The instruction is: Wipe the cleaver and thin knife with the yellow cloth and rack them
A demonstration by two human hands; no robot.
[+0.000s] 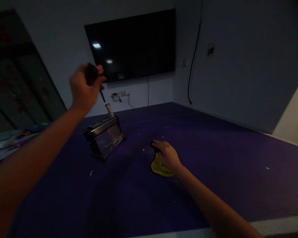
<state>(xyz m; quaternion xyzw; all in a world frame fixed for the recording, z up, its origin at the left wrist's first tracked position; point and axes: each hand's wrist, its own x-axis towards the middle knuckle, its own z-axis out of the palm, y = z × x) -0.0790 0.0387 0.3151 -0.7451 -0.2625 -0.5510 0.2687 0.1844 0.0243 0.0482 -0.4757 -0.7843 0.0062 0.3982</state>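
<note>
My left hand (85,87) is raised at the left, its fingers wrapped around a black-handled tool (91,71). A thin dark piece (102,95) shows below that hand; the dim light hides the tool's exact kind. Beneath it, a black box with shiny, see-through-looking sides (109,137) stands on the purple surface, and a pale, patterned roll-like piece (109,110) sticks up from its top. Lower and to the right, my right hand (167,153) is closed on a yellow cloth with a black edge (161,168), which touches the surface.
The purple surface (139,195) carries several small white scraps (91,173). A pile of fabrics (17,137) lies at the far left. On the back wall hang a large TV (131,46) and wall sockets with cords (120,96). A black cable (195,56) dangles near the corner.
</note>
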